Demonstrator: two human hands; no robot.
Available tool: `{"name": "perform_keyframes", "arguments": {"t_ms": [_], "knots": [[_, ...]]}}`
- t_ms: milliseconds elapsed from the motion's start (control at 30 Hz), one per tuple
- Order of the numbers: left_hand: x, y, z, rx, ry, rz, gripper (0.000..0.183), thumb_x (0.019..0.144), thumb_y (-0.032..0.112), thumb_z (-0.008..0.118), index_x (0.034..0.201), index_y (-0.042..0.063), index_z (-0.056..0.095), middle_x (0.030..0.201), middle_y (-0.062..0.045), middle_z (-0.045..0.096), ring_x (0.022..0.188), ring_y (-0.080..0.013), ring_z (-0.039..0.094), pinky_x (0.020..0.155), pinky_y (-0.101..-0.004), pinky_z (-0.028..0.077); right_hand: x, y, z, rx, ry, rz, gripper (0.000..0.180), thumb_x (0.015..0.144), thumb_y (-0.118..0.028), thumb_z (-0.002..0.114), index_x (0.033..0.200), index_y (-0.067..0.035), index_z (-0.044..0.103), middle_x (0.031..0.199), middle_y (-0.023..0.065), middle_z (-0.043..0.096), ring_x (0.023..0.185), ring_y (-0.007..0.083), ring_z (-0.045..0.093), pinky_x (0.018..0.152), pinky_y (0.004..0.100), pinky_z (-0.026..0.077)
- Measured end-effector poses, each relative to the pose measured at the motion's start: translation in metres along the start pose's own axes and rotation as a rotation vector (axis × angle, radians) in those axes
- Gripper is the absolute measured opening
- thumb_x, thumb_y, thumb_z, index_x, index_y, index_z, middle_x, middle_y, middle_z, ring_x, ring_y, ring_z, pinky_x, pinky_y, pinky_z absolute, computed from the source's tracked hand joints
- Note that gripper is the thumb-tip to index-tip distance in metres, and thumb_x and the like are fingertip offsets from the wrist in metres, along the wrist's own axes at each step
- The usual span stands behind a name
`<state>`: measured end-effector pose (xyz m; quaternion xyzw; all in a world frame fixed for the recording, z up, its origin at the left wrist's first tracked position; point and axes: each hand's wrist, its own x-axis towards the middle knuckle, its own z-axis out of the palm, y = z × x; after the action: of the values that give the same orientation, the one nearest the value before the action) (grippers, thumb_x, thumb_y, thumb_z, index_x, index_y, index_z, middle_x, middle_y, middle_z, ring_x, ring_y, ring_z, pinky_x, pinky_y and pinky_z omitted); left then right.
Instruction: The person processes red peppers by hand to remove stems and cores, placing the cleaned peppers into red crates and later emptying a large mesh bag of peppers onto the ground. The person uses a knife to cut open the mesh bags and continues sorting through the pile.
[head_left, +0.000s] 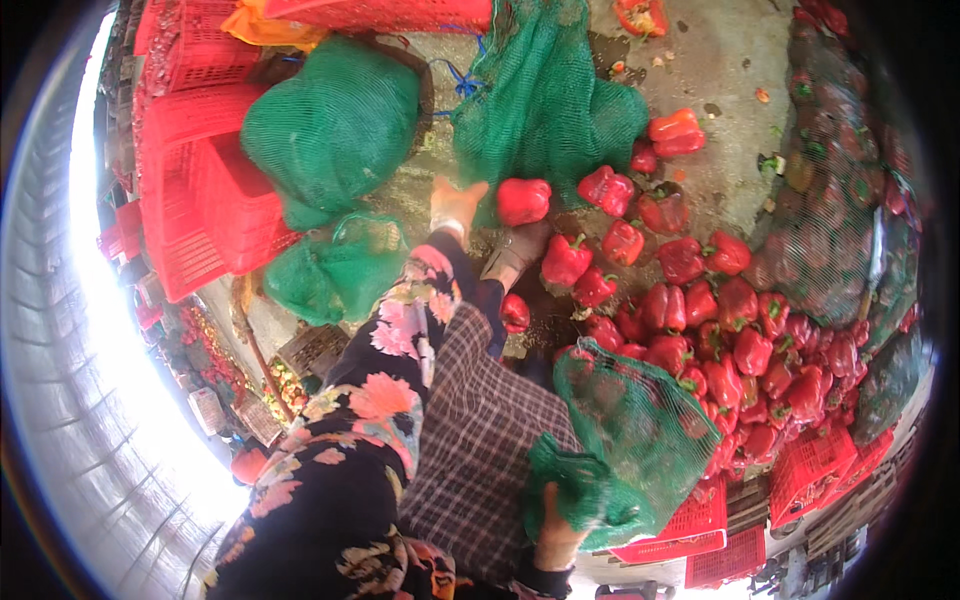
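Note:
My left hand (456, 204) reaches forward at the lower edge of a rumpled green mesh sack (536, 105). Whether its fingers grip the mesh or only hover over it I cannot tell. A red bell pepper (523, 201) lies just right of that hand. Low in the view, my right hand (559, 531) is closed around the gathered part of a green mesh bag (637, 435). This bag spreads over the near side of a heap of red bell peppers (724, 360). Several loose peppers lie between the heap and the rumpled sack.
A bulging green mesh sack (334, 124) and a smaller crumpled net (330, 274) lie to the left, beside red plastic crates (206, 199). At right stands a large pepper-filled mesh sack (817, 187). More red crates (814, 472) sit behind the heap. My shoe (525, 244) is among loose peppers.

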<state>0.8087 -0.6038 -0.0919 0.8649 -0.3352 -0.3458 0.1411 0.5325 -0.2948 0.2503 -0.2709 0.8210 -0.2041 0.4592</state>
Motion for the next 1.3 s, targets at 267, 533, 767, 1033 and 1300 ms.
{"name": "perform_keyframes", "arguments": {"t_ms": [267, 533, 767, 1033, 1300], "knots": [[0.0, 0.031, 0.046, -0.179, -0.317, 0.196, 0.037, 0.069, 0.014, 0.08, 0.102, 0.004, 0.066, 0.08, -0.011, 0.064, 0.072, -0.028, 0.06, 0.065, -0.0428, 0.05, 0.073, -0.023, -0.006, 0.332, -0.03, 0.414, 0.041, 0.095, -0.011, 0.062, 0.133, 0.001, 0.054, 0.121, 0.011, 0.063, 0.107, 0.0232, 0.06, 0.097, 0.0373, 0.048], [-0.304, 0.088, -0.078, -0.43, -1.45, 0.936, 0.03, 0.087, 0.013, 0.063, 0.116, 0.006, 0.068, 0.111, -0.01, 0.069, 0.101, -0.028, 0.066, 0.089, -0.0422, 0.052, 0.102, -0.052, -0.043, 0.532, 0.073, 0.373, 0.041, 0.092, -0.012, 0.062, 0.13, 0.001, 0.055, 0.121, 0.0115, 0.063, 0.108, 0.0217, 0.06, 0.095, 0.0376, 0.048], [-0.366, 0.089, -0.182, -0.144, -1.734, 0.452, 0.045, 0.1, 0.033, 0.054, 0.134, 0.005, 0.06, 0.134, -0.014, 0.062, 0.116, -0.0278, 0.063, 0.104, -0.0391, 0.046, 0.061, -0.05, -0.045, 0.219, -0.223, 0.336, 0.033, 0.084, -0.006, 0.064, 0.115, 0.003, 0.064, 0.104, 0.0088, 0.069, 0.093, 0.0197, 0.064, 0.085, 0.0354, 0.051], [-0.208, 0.149, -0.277, 0.08, -0.604, 0.876, 0.093, 0.069, 0.029, 0.091, 0.144, -0.003, 0.048, 0.14, -0.024, 0.055, 0.127, -0.0385, 0.055, 0.107, -0.0469, 0.045, 0.081, -0.154, -0.069, 0.38, 0.134, 0.171, 0.031, 0.075, 0.001, 0.065, 0.106, 0.003, 0.07, 0.098, 0.0071, 0.071, 0.086, 0.0188, 0.066, 0.082, 0.0326, 0.053], [-0.29, 0.151, -0.247, -0.404, -1.566, -0.143, 0.052, 0.081, 0.006, 0.083, 0.129, 0.004, 0.064, 0.124, -0.006, 0.069, 0.114, -0.0154, 0.062, 0.101, -0.0347, 0.049, 0.066, -0.251, -0.007, 1.493, -0.455, 0.536, 0.058, 0.07, 0.004, 0.069, 0.126, 0.001, 0.06, 0.11, 0.0086, 0.066, 0.1, 0.0218, 0.064, 0.089, 0.0351, 0.053]]}}
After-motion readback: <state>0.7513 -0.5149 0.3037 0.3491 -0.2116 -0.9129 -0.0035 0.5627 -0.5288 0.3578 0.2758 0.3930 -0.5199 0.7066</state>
